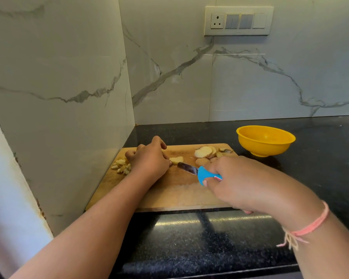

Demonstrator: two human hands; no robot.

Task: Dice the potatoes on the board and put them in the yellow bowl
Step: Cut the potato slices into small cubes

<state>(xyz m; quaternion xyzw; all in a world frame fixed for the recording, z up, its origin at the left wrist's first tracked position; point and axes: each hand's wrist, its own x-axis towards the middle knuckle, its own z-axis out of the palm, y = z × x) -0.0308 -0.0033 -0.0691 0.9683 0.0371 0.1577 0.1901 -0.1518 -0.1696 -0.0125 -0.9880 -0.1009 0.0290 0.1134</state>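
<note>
Nearest, the right hand (pixel 236 182) has its grip closed round the knife (pixel 197 170), blade tip just beside the potato piece (pixel 176 159) that the left hand (pixel 149 161) pinches on the board (pixel 169 195).

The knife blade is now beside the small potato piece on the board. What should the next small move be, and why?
Probably press the knife down through the potato piece. The left hand already holds that piece on the board, the right hand grips the knife with its blade right beside it, and the piece looks bigger than the diced bits piled at the left.
</note>
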